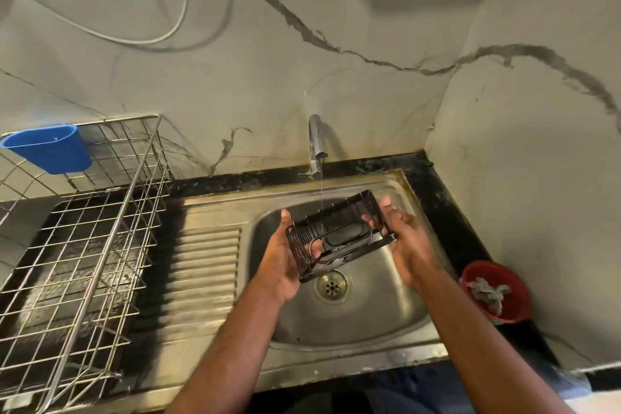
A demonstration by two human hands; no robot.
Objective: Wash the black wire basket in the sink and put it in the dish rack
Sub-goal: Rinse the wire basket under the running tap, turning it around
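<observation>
The black wire basket is held tilted over the steel sink, above the drain. A thin stream of water from the tap falls onto its far side. My left hand grips the basket's left end from below. My right hand clasps its right end, fingers wrapped over the rim. The metal wire dish rack stands on the counter to the left of the sink and holds no dishes.
A blue plastic cup hangs on the rack's back left. A ribbed drainboard lies between rack and sink. A red bowl with a grey rag sits on the black counter at right. Walls close in behind and at right.
</observation>
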